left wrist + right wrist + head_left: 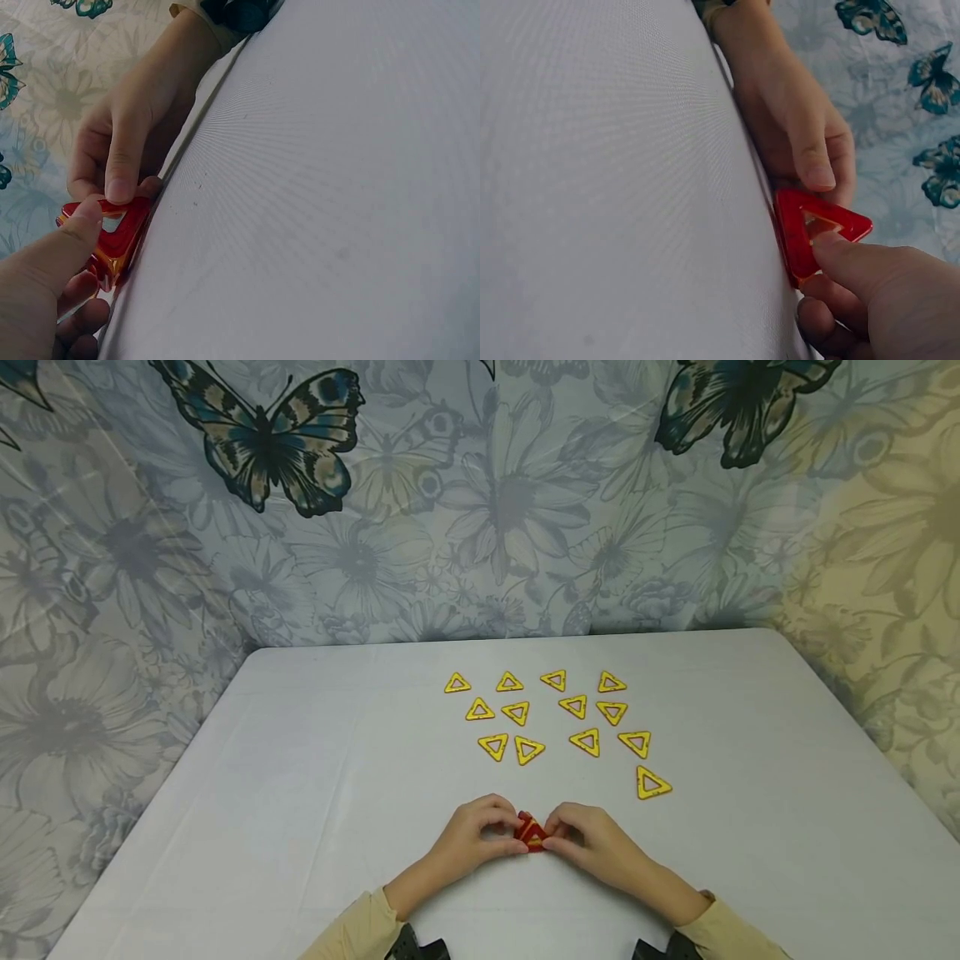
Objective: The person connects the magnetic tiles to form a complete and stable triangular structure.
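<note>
Thirteen yellow triangles (641, 783), one red triangular object (531, 833), two hands (467, 837), one table (300, 777)

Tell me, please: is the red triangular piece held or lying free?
Held: the left hand and right hand both pinch the red triangular piece in the head view.

White tabletop (225, 793), rounded far corners, faint creases. Wall covering (517, 502) behind it: grey-blue floral print, going yellow to my right. Two big butterflies (262, 447) up there, black, teal and tan; right one's top runs out of the head view. Wing bit (26, 381) far upper left.
</note>
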`<state>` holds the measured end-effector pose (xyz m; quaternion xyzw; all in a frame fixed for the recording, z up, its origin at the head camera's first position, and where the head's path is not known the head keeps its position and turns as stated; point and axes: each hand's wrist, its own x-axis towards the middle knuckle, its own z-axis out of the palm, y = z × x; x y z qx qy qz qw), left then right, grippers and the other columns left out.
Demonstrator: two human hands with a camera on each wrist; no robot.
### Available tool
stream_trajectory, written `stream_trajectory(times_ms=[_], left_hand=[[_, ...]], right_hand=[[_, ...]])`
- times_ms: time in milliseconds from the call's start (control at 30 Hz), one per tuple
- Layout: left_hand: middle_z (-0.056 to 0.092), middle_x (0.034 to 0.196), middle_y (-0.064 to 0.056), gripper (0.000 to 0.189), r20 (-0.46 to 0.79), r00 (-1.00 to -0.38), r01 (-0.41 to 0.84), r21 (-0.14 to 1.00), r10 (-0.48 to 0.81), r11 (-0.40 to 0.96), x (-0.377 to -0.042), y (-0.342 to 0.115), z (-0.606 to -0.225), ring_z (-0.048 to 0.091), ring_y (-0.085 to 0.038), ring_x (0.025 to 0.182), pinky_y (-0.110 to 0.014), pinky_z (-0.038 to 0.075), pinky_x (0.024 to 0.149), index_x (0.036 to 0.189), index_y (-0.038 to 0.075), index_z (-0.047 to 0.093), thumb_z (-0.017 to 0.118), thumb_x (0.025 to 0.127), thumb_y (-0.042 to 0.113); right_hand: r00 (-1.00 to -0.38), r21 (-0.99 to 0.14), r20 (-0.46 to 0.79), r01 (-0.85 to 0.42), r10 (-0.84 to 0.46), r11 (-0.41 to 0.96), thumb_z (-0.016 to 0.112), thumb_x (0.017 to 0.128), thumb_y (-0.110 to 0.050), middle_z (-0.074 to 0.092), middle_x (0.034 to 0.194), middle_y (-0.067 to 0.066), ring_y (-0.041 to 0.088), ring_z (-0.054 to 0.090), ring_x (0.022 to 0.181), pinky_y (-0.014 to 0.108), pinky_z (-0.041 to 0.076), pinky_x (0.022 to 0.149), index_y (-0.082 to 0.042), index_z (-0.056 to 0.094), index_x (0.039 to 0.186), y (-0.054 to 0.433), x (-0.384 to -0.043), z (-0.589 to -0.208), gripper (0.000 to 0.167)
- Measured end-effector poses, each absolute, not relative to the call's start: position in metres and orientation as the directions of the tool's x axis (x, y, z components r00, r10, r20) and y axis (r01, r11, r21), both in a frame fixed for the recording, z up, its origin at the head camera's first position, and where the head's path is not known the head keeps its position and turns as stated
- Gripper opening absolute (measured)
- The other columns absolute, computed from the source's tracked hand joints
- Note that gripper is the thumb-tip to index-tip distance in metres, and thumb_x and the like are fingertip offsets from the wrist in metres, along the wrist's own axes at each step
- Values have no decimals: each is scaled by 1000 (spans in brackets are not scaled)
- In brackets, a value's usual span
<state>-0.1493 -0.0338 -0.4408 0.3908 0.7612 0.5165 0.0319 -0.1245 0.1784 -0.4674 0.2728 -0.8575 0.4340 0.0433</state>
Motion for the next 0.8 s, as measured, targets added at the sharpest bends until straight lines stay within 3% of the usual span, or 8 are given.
stream_trajectory(times_ms=[200,433,633,800], left_hand=[[60,87,-11,22,401,-674,609,777,620,159,-151,-33,-450,56,-23,78,-23,44,71,85,-2,65,76,66,1],[63,91,-4,19,408,-709,595,783,575,179,-160,-32,-480,58,-14,86,-25,44,76,91,4,67,73,73,5],[64,95,2,22,385,-737,574,791,556,213,-163,-32,-483,56,-9,91,-25,43,79,97,6,69,71,77,15],[64,96,3,23,376,-745,569,789,551,231,-163,-34,-479,56,-9,92,-26,43,78,97,7,69,72,75,14]], right_hand=[[-868,-744,269,-463,-418,481,69,79,-16,52,71,-16,2,49,63,22,43,57,-18,57,80,179,-123,-466,12],[-882,-778,242,-426,-404,463,69,79,-18,52,69,-15,3,48,62,22,41,55,-15,59,80,181,-123,-465,11],[-890,-803,196,-387,-413,454,67,81,-13,54,71,-12,5,49,63,23,42,57,-13,61,81,186,-126,-458,6],[-926,-838,137,-298,-352,457,68,80,-11,58,73,-8,8,53,64,25,45,59,-8,63,78,201,-134,-448,5]])
